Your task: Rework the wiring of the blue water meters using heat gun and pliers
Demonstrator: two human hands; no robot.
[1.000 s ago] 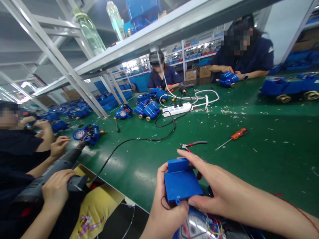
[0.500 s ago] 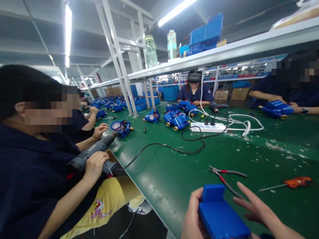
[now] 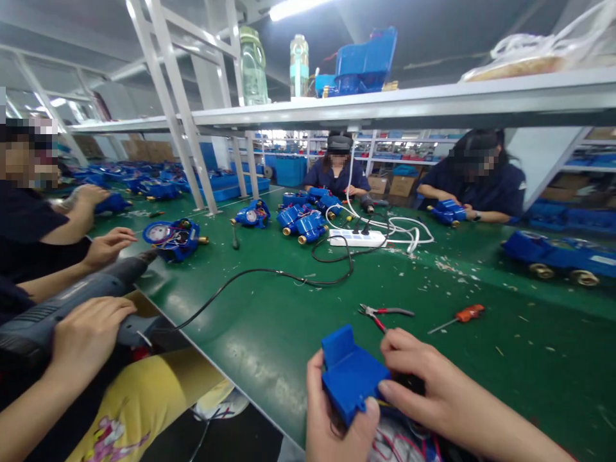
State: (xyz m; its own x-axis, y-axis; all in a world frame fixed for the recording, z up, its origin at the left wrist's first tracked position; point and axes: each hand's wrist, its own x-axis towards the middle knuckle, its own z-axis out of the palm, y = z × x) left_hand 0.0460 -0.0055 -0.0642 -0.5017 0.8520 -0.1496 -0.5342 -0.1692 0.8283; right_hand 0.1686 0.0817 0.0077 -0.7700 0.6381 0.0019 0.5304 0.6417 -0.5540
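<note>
A blue plastic water meter housing with a raised block at its far end is tilted in front of me at the bottom of the head view. My left hand wraps its left side, thumb on the near edge. My right hand has its fingers curled at the housing's right edge, with thumb and fingertips against it. Red and other thin wires show below the housing, close to my wrists. Just beyond my right hand lie red-and-grey-handled cutting pliers, partly covered by its fingers.
An orange screwdriver lies on the green table. Farther back are a white power strip, blue meters and a black cable. At left a co-worker's hand grips a heat gun. A shelf spans overhead.
The view has turned right. My right hand, spread and apart from the housing before, has closed in on its right edge. The housing has tilted, and wires now show below it.
</note>
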